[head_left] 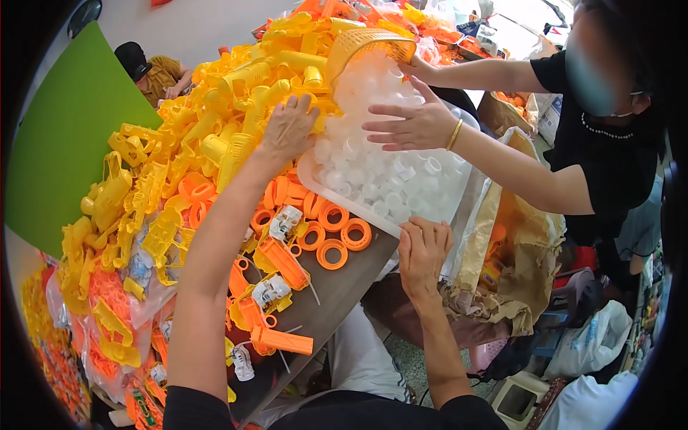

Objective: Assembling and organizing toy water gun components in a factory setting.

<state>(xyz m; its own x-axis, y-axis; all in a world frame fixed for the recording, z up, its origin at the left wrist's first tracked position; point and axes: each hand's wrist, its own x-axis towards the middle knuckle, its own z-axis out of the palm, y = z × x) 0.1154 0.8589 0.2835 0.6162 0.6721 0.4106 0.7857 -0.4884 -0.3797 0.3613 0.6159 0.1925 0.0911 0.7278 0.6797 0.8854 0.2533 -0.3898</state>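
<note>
A white plastic tray [358, 208] heaped with translucent white caps [383, 175] rests at the worktable's right side. My left hand [290, 129] is at its left rim beside the yellow parts, fingers bent over the edge; the fingertips are partly hidden. At the near right rim, my right hand [424, 251] grips the tray with curled fingers. Across from me, a person tilts a yellow perforated basket [369, 44] with one hand, and caps lie from its mouth down into the tray. That person's other hand [416, 123] is spread above the caps.
Yellow plastic parts [236, 143] form a big heap at left, before a green panel [72, 129]. Orange rings [331, 254] and orange assemblies [283, 261] lie on the dark tabletop [344, 287]. An open sack [516, 265] stands at right. Another person [161, 79] sits behind the heap.
</note>
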